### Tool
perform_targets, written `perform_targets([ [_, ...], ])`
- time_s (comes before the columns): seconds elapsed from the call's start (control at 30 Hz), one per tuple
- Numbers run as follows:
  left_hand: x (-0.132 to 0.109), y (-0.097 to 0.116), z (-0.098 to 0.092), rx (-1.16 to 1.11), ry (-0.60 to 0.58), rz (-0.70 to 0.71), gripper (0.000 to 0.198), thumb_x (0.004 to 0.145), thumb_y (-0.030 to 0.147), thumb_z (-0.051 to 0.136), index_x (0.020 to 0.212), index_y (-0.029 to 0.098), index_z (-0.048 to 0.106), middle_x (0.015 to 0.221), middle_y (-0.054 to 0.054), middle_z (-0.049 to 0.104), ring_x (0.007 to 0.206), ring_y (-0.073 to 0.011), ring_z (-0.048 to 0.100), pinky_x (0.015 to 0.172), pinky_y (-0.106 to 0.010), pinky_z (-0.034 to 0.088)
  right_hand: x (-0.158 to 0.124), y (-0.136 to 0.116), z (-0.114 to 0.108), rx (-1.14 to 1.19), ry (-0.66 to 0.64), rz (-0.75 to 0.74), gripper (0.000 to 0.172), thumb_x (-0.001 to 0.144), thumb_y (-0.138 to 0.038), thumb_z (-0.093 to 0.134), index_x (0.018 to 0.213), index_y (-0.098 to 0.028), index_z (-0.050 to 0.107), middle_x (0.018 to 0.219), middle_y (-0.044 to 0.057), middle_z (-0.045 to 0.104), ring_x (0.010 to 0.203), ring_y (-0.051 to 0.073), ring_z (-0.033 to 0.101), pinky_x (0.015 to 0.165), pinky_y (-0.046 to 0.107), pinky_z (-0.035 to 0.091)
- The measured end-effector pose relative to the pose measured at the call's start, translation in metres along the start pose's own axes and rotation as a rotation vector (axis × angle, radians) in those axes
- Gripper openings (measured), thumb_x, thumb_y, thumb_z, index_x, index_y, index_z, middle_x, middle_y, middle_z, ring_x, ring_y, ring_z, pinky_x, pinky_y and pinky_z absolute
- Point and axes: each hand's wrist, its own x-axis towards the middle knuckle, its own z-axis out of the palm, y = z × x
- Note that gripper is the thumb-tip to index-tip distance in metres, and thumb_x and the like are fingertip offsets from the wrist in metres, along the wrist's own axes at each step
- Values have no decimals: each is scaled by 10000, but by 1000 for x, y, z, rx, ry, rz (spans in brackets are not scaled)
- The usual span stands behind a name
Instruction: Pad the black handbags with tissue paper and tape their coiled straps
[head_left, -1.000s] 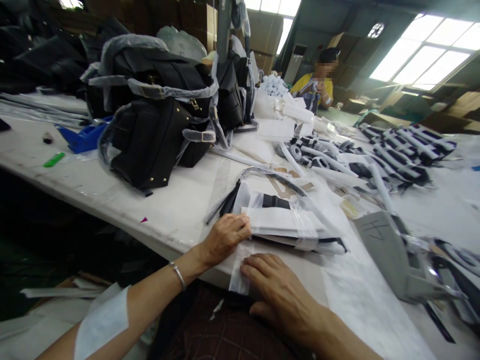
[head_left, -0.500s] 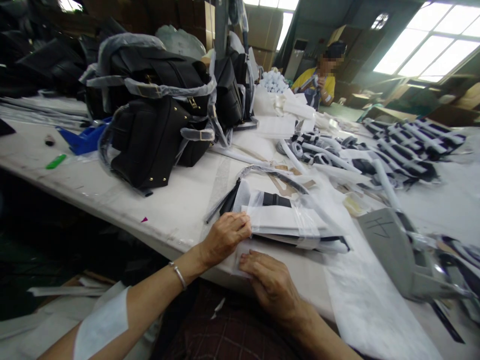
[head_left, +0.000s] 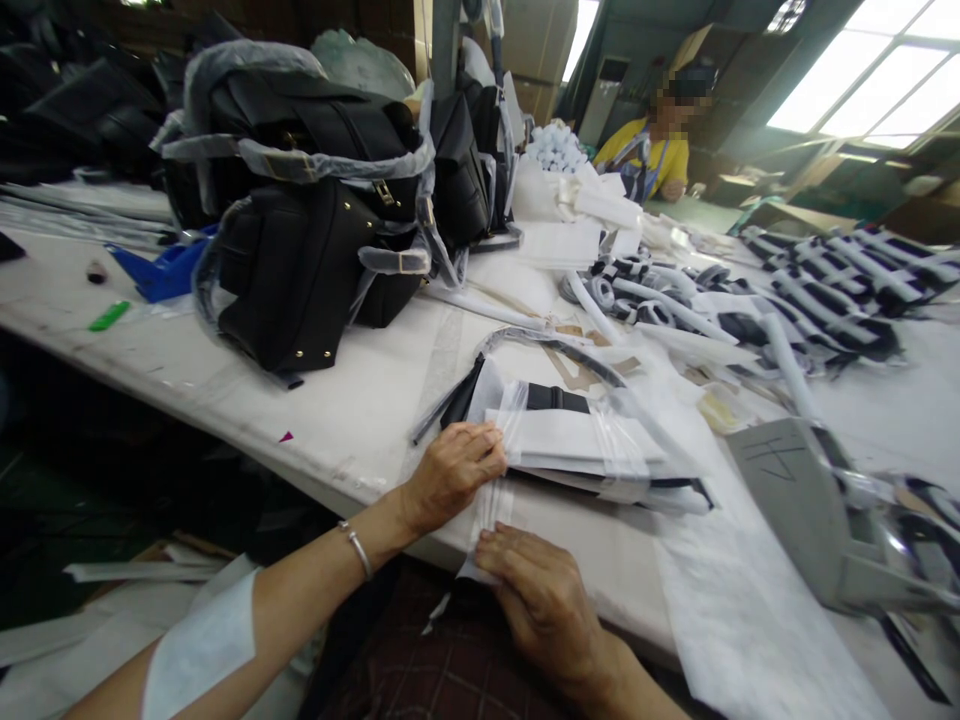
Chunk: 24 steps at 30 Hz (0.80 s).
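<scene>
A black handbag [head_left: 559, 398] lies on the table in front of me, partly covered with white paper [head_left: 555, 437] and banded by clear film. Its wrapped handle [head_left: 547, 343] arches toward the far side. My left hand [head_left: 463, 462] has its fingers closed at the bag's near left corner, pressing the film and paper there. From that corner a translucent strip of film [head_left: 491, 503] runs down over the table edge. My right hand [head_left: 540, 597] pinches the strip's lower part; its fingertips are curled and close together.
Film-wrapped black bags [head_left: 300, 270] stand at the left, near a blue object [head_left: 161, 272] and a green piece [head_left: 109, 316]. A grey tape dispenser [head_left: 795, 510] is at right. Wrapped straps [head_left: 675, 300] pile up behind. A person in yellow [head_left: 652, 155] sits across the table.
My right hand has moved down toward me, away from the bag, and the film strip between my hands is now longer and tauter. My left hand stays at the bag's corner.
</scene>
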Motion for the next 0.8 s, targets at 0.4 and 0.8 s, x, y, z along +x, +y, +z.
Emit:
perform_targets([
  [0.4, 0, 7, -6, 37, 38, -41, 188, 943, 96, 497, 1071, 175, 609, 1160, -63, 694, 1240, -207, 571, 1091, -432, 397, 66, 17, -56, -33, 63, 140, 123, 924, -184, 604, 936, -235, 716, 853, 10, 759, 761, 151, 714, 733, 235, 553],
  [0.8, 14, 30, -9, -221, 185, -465, 111, 922, 298, 630, 953, 201, 585, 973, -15, 726, 1212, -260, 591, 1158, -546, 266, 110, 68, -63, -234, -132, 280, 176, 908, -239, 605, 770, -224, 713, 723, 8, 677, 712, 172, 624, 686, 277, 461],
])
